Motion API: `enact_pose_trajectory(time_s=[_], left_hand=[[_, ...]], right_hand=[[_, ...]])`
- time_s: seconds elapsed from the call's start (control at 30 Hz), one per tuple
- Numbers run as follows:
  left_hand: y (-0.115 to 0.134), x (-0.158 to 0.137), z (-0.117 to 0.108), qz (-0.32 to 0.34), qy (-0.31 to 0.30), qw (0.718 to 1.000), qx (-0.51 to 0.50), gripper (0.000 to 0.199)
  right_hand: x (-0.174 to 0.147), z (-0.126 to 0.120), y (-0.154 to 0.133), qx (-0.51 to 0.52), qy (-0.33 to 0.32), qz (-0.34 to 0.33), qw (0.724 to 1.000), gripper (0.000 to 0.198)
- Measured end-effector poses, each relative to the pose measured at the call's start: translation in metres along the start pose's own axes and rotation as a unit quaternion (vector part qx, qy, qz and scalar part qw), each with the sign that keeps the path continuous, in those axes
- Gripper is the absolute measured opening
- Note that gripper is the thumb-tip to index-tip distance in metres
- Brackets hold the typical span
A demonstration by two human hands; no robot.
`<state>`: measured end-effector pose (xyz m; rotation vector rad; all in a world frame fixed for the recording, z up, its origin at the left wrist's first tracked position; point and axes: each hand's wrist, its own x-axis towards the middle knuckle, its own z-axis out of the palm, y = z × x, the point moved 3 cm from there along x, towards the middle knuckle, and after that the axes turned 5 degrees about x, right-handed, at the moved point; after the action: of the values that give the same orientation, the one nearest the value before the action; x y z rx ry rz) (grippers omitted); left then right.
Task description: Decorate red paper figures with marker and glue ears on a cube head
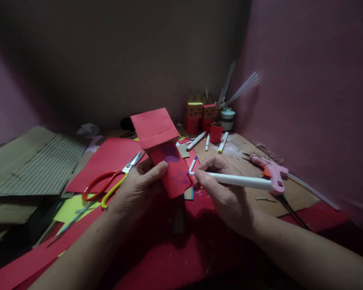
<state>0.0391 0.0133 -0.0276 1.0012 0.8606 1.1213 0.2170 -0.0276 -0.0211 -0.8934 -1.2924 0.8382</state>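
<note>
Careful now!
Left hand (pixel 140 183) pinches red papercraft (pixel 161 154), likely bracing it; right hand (pixel 223 189) pinches white marker (pixel 240 181), seemingly for control.

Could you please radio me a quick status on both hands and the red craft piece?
Left hand holding red paper craft piece. Right hand gripping slender white marker, tip by purple star outline. Red-and-yellow-handled metal scissors beside left hand, not blocking marker.

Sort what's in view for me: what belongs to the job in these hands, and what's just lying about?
In the job:
red paper piece with purple drawing, held by the left hand
white marker, tip at the drawing, held by the right hand

Apparently just lying about:
scissors
pink glue gun
corrugated cardboard
small red cylinder
</note>
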Motion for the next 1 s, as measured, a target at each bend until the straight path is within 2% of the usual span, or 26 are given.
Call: enact_pose_trajectory(time_s=[0.3,0.5,0.67,0.83,1.0], left_hand=[[0.001,0.001,0.002,0.007,-0.011,1.0,0.0,0.037],[0.003,-0.001,0.004,0.009,-0.01,1.0,-0.006,0.032],[0.002,0.0,0.004,0.013,-0.016,1.0,-0.012,0.036],[0.003,0.0,0.004,0.022,-0.021,1.0,-0.006,0.027],[0.003,-0.001,0.003,0.012,-0.019,1.0,0.009,0.029]], right_hand=[[-0.004,0.001,-0.003,-0.006,-0.016,-0.006,1.0,0.013],[-0.007,0.002,-0.008,-0.031,-0.028,-0.037,0.998,0.012],[-0.006,0.004,-0.012,-0.027,-0.042,-0.048,0.998,0.012],[-0.005,0.001,-0.008,-0.034,-0.028,-0.03,0.999,0.012],[-0.006,0.001,-0.001,-0.018,-0.01,-0.008,1.0,0.013]])
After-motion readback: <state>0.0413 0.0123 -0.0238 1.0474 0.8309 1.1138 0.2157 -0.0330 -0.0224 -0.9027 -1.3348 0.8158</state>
